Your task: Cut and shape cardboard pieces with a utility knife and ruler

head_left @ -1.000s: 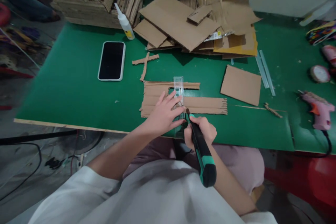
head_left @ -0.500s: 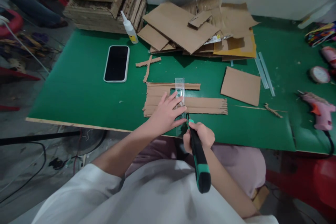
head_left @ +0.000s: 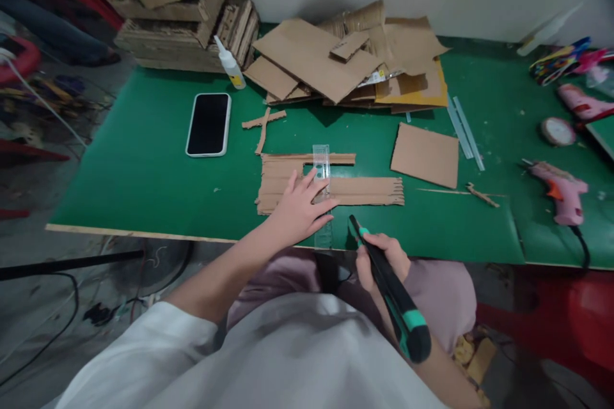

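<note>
My left hand (head_left: 304, 208) lies with spread fingers on a clear ruler (head_left: 321, 154), pressing it across a notched piece of cardboard (head_left: 369, 191) near the table's front edge. The ruler runs front to back, and its near end reaches past the cardboard. In my right hand (head_left: 384, 260) is a black and green utility knife (head_left: 396, 297), its tip over the green table just in front of the cardboard and apart from it. A thin cardboard strip at the back of the piece passes under the ruler. Cardboard strips in a cross (head_left: 263, 123) lie behind.
A phone (head_left: 208, 124) and a glue bottle (head_left: 230, 65) are at the left. Stacked cardboard (head_left: 316, 57) fills the back. At the right are a cardboard rectangle (head_left: 425, 154), clear strips (head_left: 465, 133) and a pink glue gun (head_left: 561, 188). A person's leg shows far left.
My right hand has drawn the knife back and to the right, off the cardboard and the ruler's edge. My left hand stays on the ruler. The view has shifted slightly.
</note>
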{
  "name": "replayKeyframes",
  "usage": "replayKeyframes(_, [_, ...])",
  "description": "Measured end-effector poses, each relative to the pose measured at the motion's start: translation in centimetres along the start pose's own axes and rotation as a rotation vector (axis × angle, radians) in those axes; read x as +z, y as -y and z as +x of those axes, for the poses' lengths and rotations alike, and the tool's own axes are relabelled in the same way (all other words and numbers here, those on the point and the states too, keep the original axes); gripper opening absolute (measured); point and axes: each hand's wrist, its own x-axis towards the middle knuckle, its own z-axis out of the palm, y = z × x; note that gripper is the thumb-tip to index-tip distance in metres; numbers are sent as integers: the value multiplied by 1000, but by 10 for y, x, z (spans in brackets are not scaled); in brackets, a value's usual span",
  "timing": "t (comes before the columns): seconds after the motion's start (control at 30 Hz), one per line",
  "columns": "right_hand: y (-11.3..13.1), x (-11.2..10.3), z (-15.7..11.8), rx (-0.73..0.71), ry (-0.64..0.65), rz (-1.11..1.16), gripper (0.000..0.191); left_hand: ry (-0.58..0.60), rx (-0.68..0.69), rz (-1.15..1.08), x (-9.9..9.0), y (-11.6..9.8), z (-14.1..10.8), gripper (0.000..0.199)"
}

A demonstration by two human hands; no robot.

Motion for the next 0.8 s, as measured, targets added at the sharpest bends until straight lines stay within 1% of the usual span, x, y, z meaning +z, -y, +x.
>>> replayKeyframes(0.1, [-9,-14,1,94,-67,-3,19,4,-31,52,0,-4,2,40])
replayKeyframes(0.23, [-25,-29,4,255,-117,-3,22,-74,-138,122,0,-4,0,46])
replayKeyframes(0.3, [-32,-33,8,297,-155,23,26,-103,-177,106,-1,-2,-4,46])
replayKeyframes(0.4, [-38,-33,20,327,-212,88,30,-105,-198,69,-3,0,-13,44])
replayKeyframes(0.47, [-36,-28,30,352,-203,138,28,-98,-188,71,-3,0,-17,44])
replayKeyframes(0.5, [-33,-24,34,367,-174,169,27,-95,-181,77,-2,0,-19,43])
replayKeyframes(0.6, [-18,-8,42,369,-32,239,23,-93,-179,91,0,-2,-21,43])
replayKeyframes(0.67, [-6,5,44,298,34,222,20,-92,-195,85,0,-2,-21,41])
replayKeyframes(0.73, [4,17,43,191,43,158,16,-87,-203,61,0,-1,-21,37])
replayKeyframes(0.8, [10,26,41,105,32,103,15,-78,-202,35,0,0,-22,38])
